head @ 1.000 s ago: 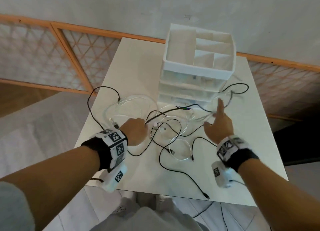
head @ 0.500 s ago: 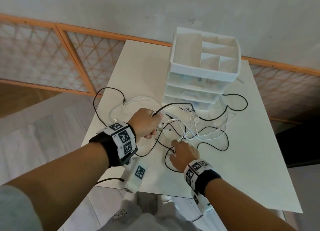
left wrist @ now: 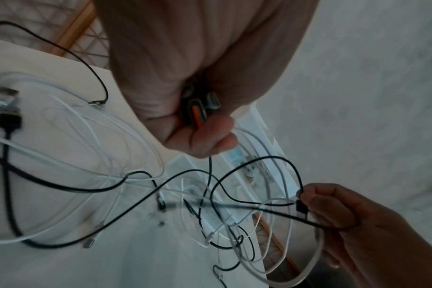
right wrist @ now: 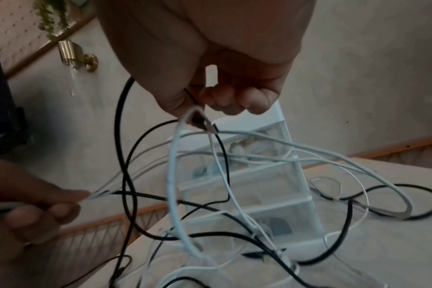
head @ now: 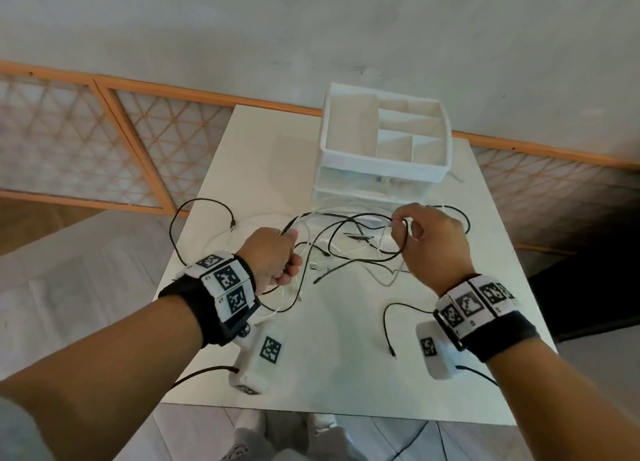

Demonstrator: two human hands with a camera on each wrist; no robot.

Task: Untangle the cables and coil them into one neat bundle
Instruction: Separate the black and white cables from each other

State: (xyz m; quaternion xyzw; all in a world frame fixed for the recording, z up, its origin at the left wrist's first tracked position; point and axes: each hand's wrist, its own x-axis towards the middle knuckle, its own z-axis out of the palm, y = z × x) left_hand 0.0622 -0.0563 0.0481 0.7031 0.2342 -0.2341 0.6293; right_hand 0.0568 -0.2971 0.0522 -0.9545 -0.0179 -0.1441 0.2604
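A tangle of black and white cables [head: 332,252] lies on the white table [head: 346,356] in front of the drawer unit. My left hand [head: 287,252] is a fist round several cable ends, and the left wrist view shows their plugs [left wrist: 197,113] in my left hand [left wrist: 205,126]. My right hand [head: 403,225] is raised above the table. Its thumb and fingers pinch a black plug [right wrist: 200,121] together with a white cable loop [right wrist: 172,175]. Black and white strands hang stretched between the two hands.
A white drawer organizer [head: 381,166] with open top compartments stands just behind the tangle. One black cable loop [head: 180,225] hangs over the table's left edge. Another black cable end [head: 388,322] lies near the front right. A wooden lattice screen [head: 69,149] runs behind the table.
My right hand left the table near the front of the tangle and rose up and to the right, lifting a plug and strands. My left hand kept its grip in nearly the same place.
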